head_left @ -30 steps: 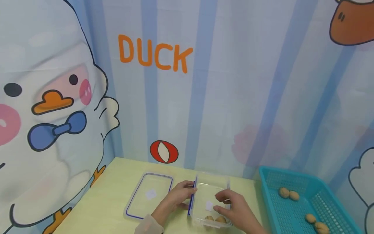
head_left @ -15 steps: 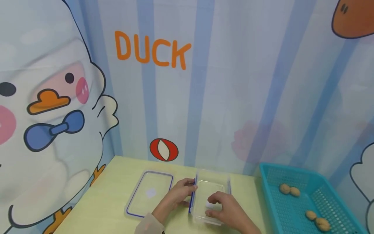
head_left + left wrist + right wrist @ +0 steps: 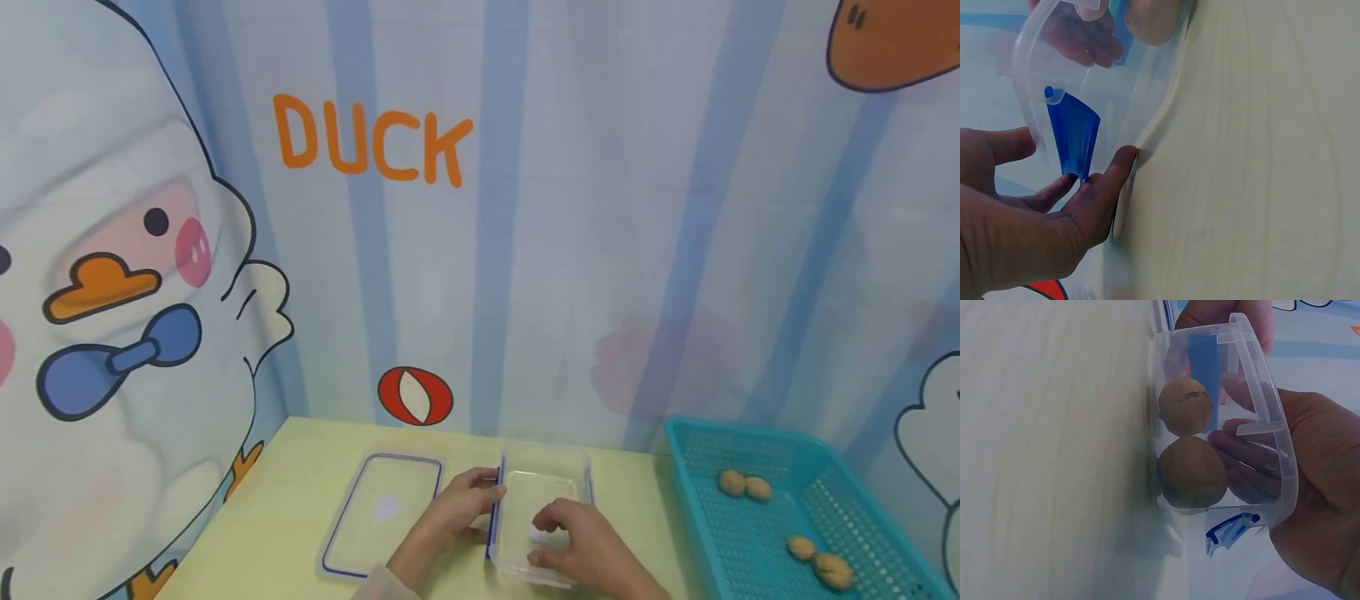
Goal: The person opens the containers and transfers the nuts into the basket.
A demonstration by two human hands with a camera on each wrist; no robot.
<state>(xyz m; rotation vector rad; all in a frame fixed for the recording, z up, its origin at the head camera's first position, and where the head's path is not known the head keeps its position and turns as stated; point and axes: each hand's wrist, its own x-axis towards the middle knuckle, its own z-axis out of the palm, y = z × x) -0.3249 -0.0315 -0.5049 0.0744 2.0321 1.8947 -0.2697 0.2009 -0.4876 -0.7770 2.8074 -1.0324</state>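
Note:
A clear plastic food container (image 3: pixel 543 457) stands without its lid on the pale yellow table. My left hand (image 3: pixel 459 508) grips its left side, thumb at the rim and fingers low on the outer wall, around a blue latch (image 3: pixel 1074 134) in the left wrist view. Over the rim from the right reaches my right hand (image 3: pixel 592 550), its bent fingers and thumb apart inside the container. Nothing shows between them. Through the end wall, the right wrist view shows a walnut (image 3: pixel 1185 406) beside a larger round nut (image 3: pixel 1192 473) on the container floor; in the head view the right hand hides them.
Left of the container lies its clear lid (image 3: pixel 367 533) with a blue seal. A turquoise mesh basket (image 3: pixel 738 427) at the right holds several walnuts, including a pair (image 3: pixel 745 485) towards the back. A striped curtain (image 3: pixel 570 250) with duck pictures hangs behind the table.
My right hand has moved left, further over the container, hiding the nuts at its near end from the head view. My left hand keeps its grip.

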